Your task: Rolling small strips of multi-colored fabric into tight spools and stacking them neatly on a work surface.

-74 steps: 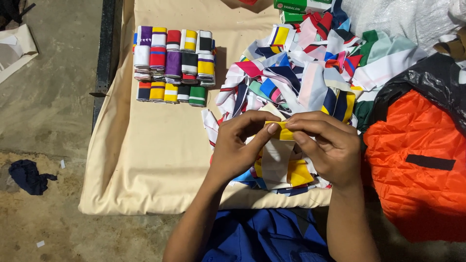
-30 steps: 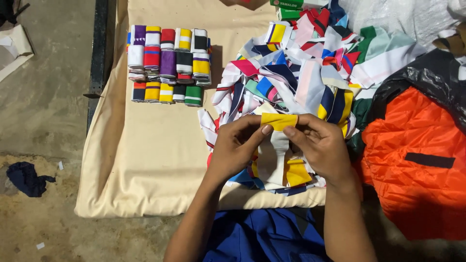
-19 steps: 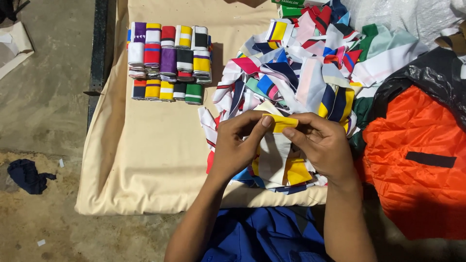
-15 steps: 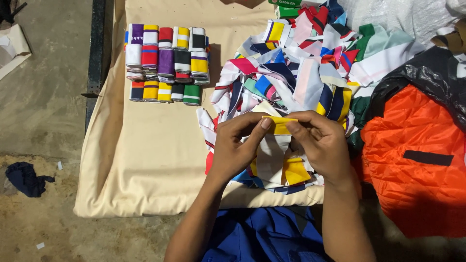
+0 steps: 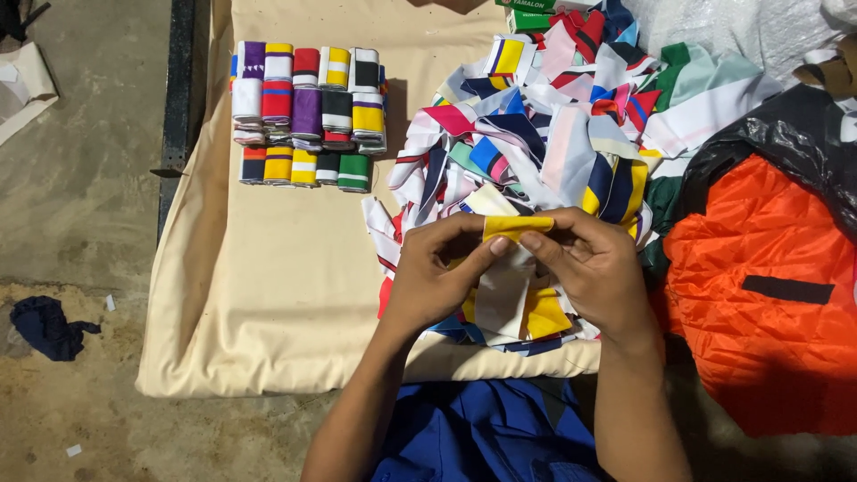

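Note:
My left hand point(image 5: 437, 277) and my right hand point(image 5: 594, 268) together pinch a yellow and white fabric strip point(image 5: 513, 228), its yellow end folded flat between the fingertips. The strip's white part hangs down between the palms. Both hands hover over the near end of a loose heap of coloured fabric strips point(image 5: 553, 125) on a beige cloth-covered board point(image 5: 277, 286). Rows of neatly folded strips point(image 5: 308, 112) lie to the far left of the hands, stacked in three lines.
An orange fabric bag point(image 5: 759, 286) with black plastic point(image 5: 786, 134) over it sits at the right. A dark rag point(image 5: 45, 326) lies on the dirt floor at the left. A black bar point(image 5: 178, 98) runs along the board's left side. Blue clothing point(image 5: 482, 437) is below.
The hands have kept folding the yellow and white strip, shifting it slightly; the yellow end now lies flatter between the fingertips. The view drifted a little.

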